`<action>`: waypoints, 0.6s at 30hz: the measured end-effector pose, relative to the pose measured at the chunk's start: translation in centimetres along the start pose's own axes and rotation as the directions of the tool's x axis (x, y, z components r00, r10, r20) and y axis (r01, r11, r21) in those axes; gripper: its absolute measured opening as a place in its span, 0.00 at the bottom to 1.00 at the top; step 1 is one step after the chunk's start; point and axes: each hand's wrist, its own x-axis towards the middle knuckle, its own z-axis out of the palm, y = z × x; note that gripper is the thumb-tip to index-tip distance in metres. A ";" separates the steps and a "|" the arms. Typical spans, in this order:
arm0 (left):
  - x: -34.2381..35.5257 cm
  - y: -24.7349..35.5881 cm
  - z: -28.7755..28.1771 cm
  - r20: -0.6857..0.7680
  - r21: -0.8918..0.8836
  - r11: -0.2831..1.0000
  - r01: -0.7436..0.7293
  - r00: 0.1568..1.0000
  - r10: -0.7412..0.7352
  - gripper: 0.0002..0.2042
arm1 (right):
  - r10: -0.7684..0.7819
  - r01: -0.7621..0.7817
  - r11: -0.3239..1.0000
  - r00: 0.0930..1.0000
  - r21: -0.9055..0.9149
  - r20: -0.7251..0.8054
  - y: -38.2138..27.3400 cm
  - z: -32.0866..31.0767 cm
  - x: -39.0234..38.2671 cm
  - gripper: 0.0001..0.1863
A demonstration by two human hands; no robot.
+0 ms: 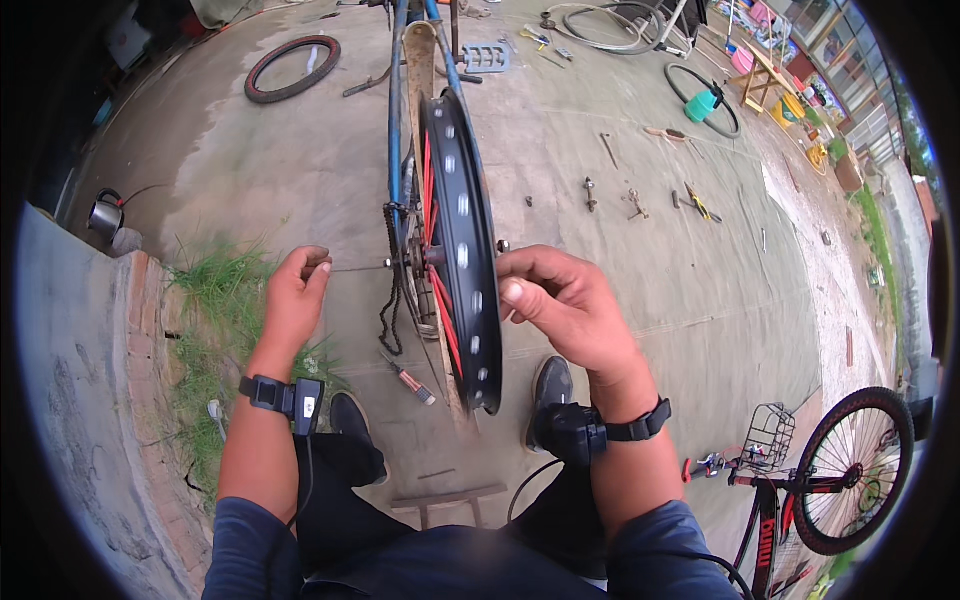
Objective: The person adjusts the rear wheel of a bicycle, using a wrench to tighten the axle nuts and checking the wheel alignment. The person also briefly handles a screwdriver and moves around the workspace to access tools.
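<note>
A black bicycle wheel rim (462, 240) with red spokes stands upright in a blue bicycle frame (397, 130), seen edge-on in front of me. My left hand (295, 298) is left of the hub, fingers pinched on the end of a thin axle rod (355, 267) that runs to the hub. My right hand (560, 300) is on the right side of the rim, thumb and fingers closed on the other axle end at the hub. A loose chain (390, 310) hangs from the sprocket. Both wrists wear black bands.
A screwdriver (408, 379) lies on the concrete by my left shoe. Tools and bolts (640, 200) are scattered to the right. A tyre (292, 68) lies far left, a red bicycle with a basket (800, 470) stands at lower right, and grass by a brick edge (205, 330) is on the left.
</note>
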 end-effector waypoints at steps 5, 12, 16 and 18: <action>-0.1 -0.2 0.3 -0.032 -0.079 0.995 0.065 0.997 -0.068 0.08 | -0.021 0.017 0.997 0.999 0.080 0.042 -0.6 0.6 -0.2 0.17; -0.9 0.4 1.2 -0.033 -0.085 0.995 0.052 0.998 -0.055 0.10 | -0.004 -0.001 0.988 0.999 0.152 0.035 0.0 0.2 -0.8 0.16; -0.9 0.3 1.9 -0.008 -0.096 0.993 0.072 0.997 -0.073 0.10 | -0.038 0.033 0.994 0.998 0.109 0.047 0.3 0.7 -1.1 0.16; -0.9 0.6 2.3 -0.004 -0.104 0.992 0.077 0.997 -0.078 0.10 | -0.036 0.029 0.992 0.998 0.120 0.051 0.4 1.0 -1.1 0.16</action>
